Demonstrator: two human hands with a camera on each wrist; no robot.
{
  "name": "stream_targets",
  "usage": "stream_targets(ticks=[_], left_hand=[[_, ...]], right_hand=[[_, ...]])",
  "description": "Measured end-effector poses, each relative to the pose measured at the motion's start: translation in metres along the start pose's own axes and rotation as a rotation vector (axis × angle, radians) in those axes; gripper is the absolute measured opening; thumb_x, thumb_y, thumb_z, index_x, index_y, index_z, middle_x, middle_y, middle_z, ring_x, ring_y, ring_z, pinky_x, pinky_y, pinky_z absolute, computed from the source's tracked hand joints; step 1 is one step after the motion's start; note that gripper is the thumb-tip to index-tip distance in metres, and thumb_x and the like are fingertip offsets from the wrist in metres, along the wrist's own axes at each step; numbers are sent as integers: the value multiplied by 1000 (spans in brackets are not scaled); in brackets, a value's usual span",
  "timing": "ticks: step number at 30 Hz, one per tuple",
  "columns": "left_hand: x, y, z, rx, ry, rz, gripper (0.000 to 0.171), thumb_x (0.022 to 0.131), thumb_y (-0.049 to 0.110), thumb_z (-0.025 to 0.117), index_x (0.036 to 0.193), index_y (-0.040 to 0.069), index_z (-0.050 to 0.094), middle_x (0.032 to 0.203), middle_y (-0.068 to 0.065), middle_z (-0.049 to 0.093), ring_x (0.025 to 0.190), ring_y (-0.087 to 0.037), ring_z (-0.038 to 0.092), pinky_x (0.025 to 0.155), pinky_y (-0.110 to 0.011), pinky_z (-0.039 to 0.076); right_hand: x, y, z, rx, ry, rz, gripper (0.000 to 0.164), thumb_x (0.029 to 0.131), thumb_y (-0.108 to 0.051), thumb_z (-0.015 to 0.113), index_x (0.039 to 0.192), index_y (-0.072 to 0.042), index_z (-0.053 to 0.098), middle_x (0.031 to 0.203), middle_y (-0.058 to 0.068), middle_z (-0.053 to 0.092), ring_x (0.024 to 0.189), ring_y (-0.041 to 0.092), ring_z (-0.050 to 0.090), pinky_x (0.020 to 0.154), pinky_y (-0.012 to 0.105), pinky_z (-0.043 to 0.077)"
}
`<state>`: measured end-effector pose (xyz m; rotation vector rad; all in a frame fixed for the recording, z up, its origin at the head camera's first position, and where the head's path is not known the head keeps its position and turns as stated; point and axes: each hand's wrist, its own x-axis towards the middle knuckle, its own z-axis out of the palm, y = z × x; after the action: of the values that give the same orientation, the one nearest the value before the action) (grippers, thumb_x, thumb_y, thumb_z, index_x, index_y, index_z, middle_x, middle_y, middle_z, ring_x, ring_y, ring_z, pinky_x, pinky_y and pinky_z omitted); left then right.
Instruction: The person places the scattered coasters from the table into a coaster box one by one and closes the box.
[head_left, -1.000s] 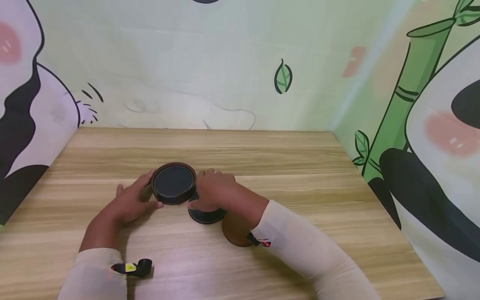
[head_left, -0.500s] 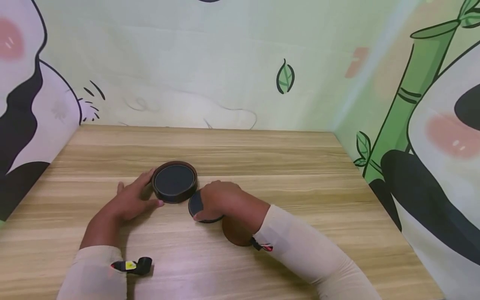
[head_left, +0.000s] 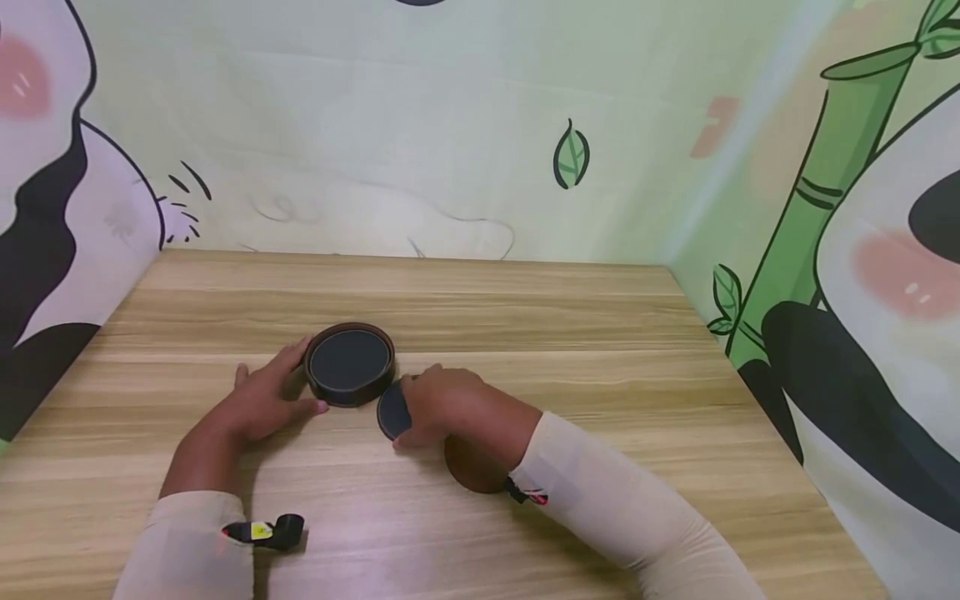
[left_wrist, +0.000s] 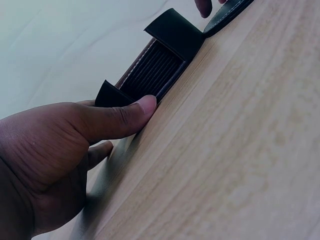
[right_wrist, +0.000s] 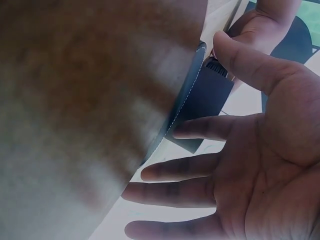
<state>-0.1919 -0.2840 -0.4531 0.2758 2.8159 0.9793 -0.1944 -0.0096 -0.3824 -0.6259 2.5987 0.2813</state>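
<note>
Your left hand (head_left: 261,406) pinches the round black leather-look holder (head_left: 349,360) on the wood-grained bench (head_left: 390,525); your right hand (head_left: 444,405) spreads straight fingers at the flat black stitched disc (head_left: 393,412) beside it.

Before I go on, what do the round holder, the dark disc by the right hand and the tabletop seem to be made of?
Round holder: probably leather or leatherette, black with some brown; pale stitching shows along its edge.
Dark disc: likely similar, smooth, with stitching along its rim.
Tabletop: wood or wood-look laminate; streaky grain under a soft sheen.
</note>
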Motion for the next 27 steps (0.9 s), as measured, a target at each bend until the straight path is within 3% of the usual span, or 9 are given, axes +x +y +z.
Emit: stream_targets(ticks=[9,13,19,27], left_hand=[[0,-1,0,5,5,9,112,96,40,84,177,14,11,179,-31,18,163,-61,21,124,-87,-13],[1,-1,1,-1,10,11,112,95,38,84,177,14,12,179,-32,19,163,-61,22,124,-87,-14],[1,0,1,-1,11,8,112,95,38,85,177,13,12,179,-32,19,163,-61,21,124,-87,-14],[-1,1,1,-4,10,4,111,96,38,84,177,14,12,178,-32,20,162,-62,21,124,-87,-14]], right_hand=[[-3,-1,3,-30,-31,-1,102,93,-73,72,175,-32,26,173,20,42,127,29,69,100,43,62],[-3,-3,4,-56,-25,-8,100,93,-73,72,174,-33,28,171,20,45,125,27,69,98,40,63],[0,-2,8,-72,-1,-32,98,94,-73,72,174,-34,31,156,12,62,130,25,63,97,38,62],[2,2,11,-100,34,-80,94,98,-71,67,173,-29,33,157,16,54,136,29,55,104,40,60]])
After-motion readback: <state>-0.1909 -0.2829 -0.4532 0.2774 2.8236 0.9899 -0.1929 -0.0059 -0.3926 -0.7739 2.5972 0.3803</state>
